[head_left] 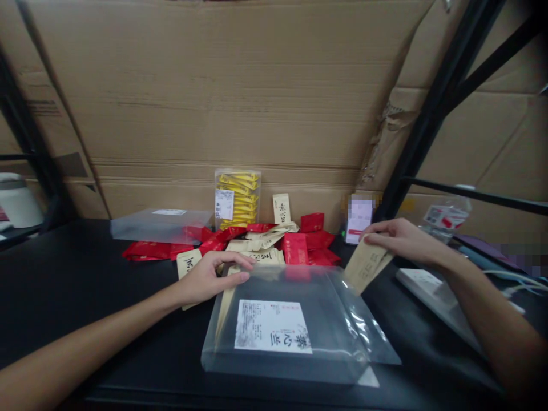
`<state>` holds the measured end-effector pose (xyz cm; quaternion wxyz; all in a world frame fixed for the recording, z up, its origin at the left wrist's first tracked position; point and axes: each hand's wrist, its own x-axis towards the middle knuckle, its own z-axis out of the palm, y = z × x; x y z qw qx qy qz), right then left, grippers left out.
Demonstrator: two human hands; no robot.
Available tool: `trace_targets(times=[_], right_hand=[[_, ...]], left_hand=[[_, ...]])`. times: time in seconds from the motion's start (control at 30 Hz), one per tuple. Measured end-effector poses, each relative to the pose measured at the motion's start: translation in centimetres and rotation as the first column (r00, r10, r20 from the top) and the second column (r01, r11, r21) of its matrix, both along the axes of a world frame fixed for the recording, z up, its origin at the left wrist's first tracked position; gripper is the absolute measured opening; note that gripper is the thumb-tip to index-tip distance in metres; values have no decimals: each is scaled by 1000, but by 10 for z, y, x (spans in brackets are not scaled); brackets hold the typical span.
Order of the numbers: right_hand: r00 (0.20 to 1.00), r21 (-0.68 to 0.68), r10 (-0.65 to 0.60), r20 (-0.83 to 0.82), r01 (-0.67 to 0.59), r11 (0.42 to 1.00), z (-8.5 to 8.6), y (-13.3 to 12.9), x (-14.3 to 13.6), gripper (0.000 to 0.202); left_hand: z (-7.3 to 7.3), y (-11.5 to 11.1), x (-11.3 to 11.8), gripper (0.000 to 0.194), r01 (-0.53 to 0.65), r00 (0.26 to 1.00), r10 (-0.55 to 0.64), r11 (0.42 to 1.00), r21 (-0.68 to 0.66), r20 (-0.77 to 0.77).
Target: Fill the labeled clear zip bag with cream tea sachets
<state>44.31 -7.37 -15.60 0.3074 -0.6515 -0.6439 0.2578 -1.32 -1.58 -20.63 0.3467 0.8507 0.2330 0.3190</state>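
The left hand (214,275) lies at the far left corner of a clear plastic box (329,319), which rests on the black surface (128,331) in front of the person. Its thumb and fingers are parted over the box's edge; whether that grip squeezes the plastic, I cannot tell. The right hand (396,238) has its grip closed on a few beige packets (367,264) — thumb and fingers pinch their upper end, and they slant down toward the box's right end, where a clear flap (379,342) extends. Whether their lower tip touches the plastic is unclear.

A white label (272,326) with dark characters is on the box, and a beige strip (225,299) shows at its left end. Just behind is a loose heap of red packets (295,248) and more beige packets (262,255). Behind them a transparent box of yellow packets (237,200) stands upright, while another transparent box (141,225) lies to its left. A lit phone (359,220) stands beyond the right hand — near a plastic bottle (447,214) farther right.
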Motion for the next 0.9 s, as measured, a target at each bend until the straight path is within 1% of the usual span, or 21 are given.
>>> trace_targets(times=[0.1,0.17,0.2,0.27,0.33,0.37,0.43,0.47,0.53,0.57,0.6,0.7,0.77,0.83,0.9], right_hand=[[986,-154,128,-103,-143,978,-3,-2,-2,38],[959,-244,213,-188,-256,935,-3,-5,-9,40],[940,-289,262,-220,-319,903,-4,-7,-13,40],[892,-369,354,-281,-441,818,-6,-8,-21,44],[846,-419,408,-343,-527,740,-11,-6,-24,49],[829,-439,419,-371,-554,708,-14,-5,-25,53],[816,-478,417,-400,-574,664,-21,-1,-24,58],[817,-498,418,-397,-574,650,-24,0,-24,56],[823,-534,440,-360,-568,626,-29,2,-26,44],[820,-553,459,-341,-570,608,-30,3,-28,39],[812,-574,481,-332,-578,580,-31,3,-31,39],[757,-619,527,-386,-636,461,-31,1,-42,58],[723,-611,515,-461,-679,406,-29,0,-48,72],[698,-587,477,-535,-713,384,-25,-3,-52,80],[666,-541,449,-596,-746,388,-21,-6,-55,75]], left_hand=[[0,1,0,17,-1,1000,1,1000,9,-1],[0,1,0,17,-4,1000,4,1000,23,-7],[0,1,0,18,-4,1000,4,1000,28,-8],[0,1,0,18,-4,1000,5,999,36,-11],[1,0,0,18,-6,1000,6,999,39,-12],[2,0,0,17,-8,1000,8,999,40,-11],[2,0,0,17,-13,1000,14,999,38,-7],[2,0,0,17,-13,1000,13,999,37,-5],[2,0,0,16,-5,1000,5,999,35,-6],[1,1,0,16,-2,1000,2,999,35,-8],[1,1,0,16,1,1000,0,999,37,-10],[1,2,-1,15,0,1000,1,999,50,-11],[1,2,-1,15,0,1000,0,998,66,-7],[1,2,-2,15,-1,1000,2,997,80,-5],[1,1,-2,16,1,1000,0,996,89,-7]])
